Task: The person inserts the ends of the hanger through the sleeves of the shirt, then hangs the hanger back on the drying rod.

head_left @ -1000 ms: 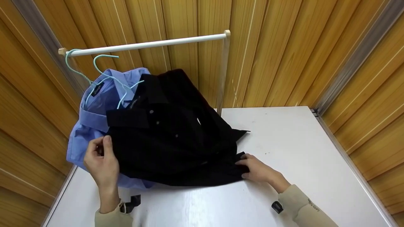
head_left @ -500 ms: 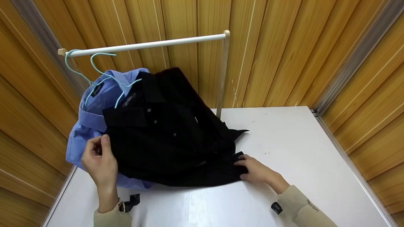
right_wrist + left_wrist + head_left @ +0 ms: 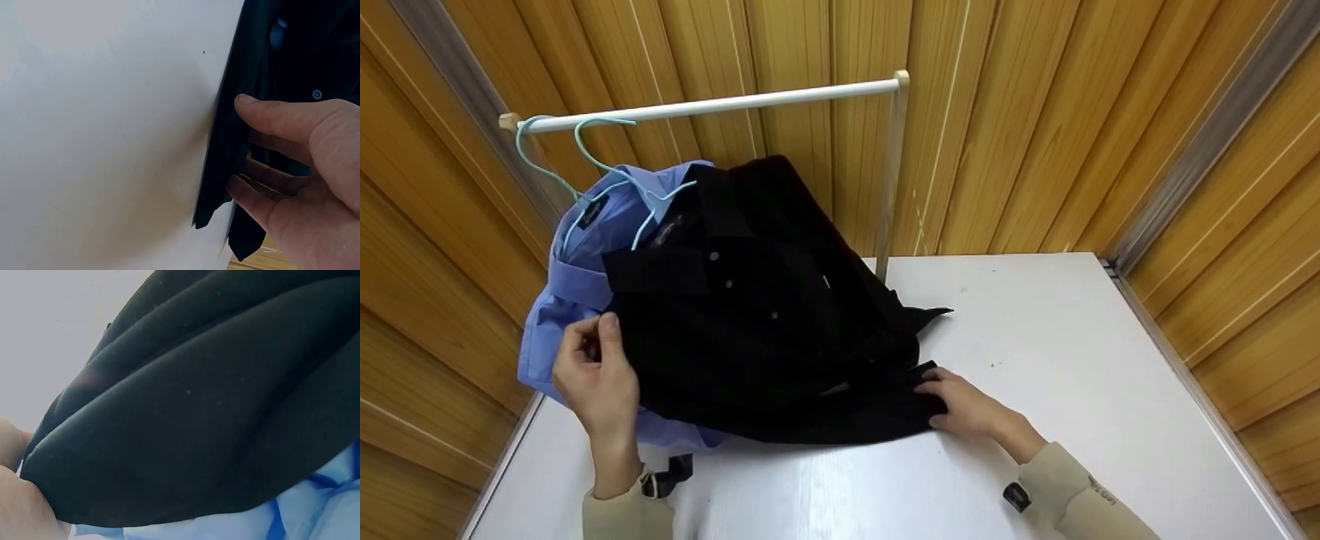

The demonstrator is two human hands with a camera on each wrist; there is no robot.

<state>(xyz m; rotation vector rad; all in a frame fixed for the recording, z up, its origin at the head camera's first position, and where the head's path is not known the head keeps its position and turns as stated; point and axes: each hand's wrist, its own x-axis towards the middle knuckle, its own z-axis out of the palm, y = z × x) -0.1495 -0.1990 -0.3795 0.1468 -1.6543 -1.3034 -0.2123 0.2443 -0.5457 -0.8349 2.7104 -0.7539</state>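
Note:
A black button shirt (image 3: 780,337) on a light-blue wire hanger (image 3: 607,161) hangs tilted in front of the rail. In the head view the hanger's hook overlaps the rail. My left hand (image 3: 598,382) pinches the black shirt at its left shoulder edge; the left wrist view shows the dark cloth between finger and thumb. Down at the right, my right hand (image 3: 960,401) grips a lower end of the same shirt close over the tabletop. Its thumb (image 3: 275,115) and fingers are around the fabric in the right wrist view. Behind the black shirt is a blue shirt (image 3: 540,334) on its own hanger.
A white garment rail (image 3: 780,97) with wooden end caps stands at the back. Its right post (image 3: 891,180) rises behind the black shirt. The white tabletop (image 3: 1072,360) extends right and forward. Wood-panelled walls (image 3: 1035,112) enclose the back and sides.
My left hand has lifted the black shirt's shoulder slightly, and the hanger's hook has risen from below the rail to overlap it. The right hand has barely moved.

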